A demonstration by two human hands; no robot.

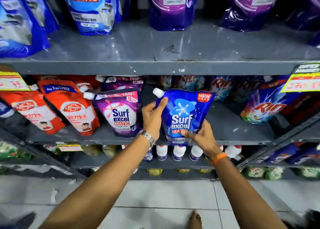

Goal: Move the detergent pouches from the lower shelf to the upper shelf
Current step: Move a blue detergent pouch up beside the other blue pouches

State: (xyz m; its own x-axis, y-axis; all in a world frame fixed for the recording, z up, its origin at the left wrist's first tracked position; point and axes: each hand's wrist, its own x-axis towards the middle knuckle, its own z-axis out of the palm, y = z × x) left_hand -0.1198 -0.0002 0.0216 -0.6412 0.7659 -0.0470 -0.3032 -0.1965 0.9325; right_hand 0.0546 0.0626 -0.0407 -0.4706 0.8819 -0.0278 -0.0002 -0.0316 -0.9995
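A: Grey upper shelf [173, 45] first: bare in the middle, blue and purple pouches standing along the back. Room there, by the look of it.

B: Then the lower shelf [225, 125]. Red pouches at left, a purple Surf Excel pouch [121, 114] upright just beside the left hand, Rin packs further right.

A: And the one in hand?

B: Blue Surf Excel pouch [183, 114], upright, held in front of the lower shelf, between the purple pouch and the Rin packs. Bottom edge down by the shelf lip; cannot tell whether resting or lifted clear.

A: Grip?

B: Left hand [152, 118] clamped on the upper left edge, thumb pressed just below the white spout cap [158, 92]. Right hand [200, 135] closed around the lower right corner, fingers over the front near the base.

A: Handling, as a guess?

B: Soft film, glossy, probably slippery. Likely liquid inside, so fairly heavy and prone to sag and slosh. Best carried from under the base, steadied at the stiffer seam near the spout. Not squeezed hard at the belly. Set down flat on its gusset, or likely to flop forward.
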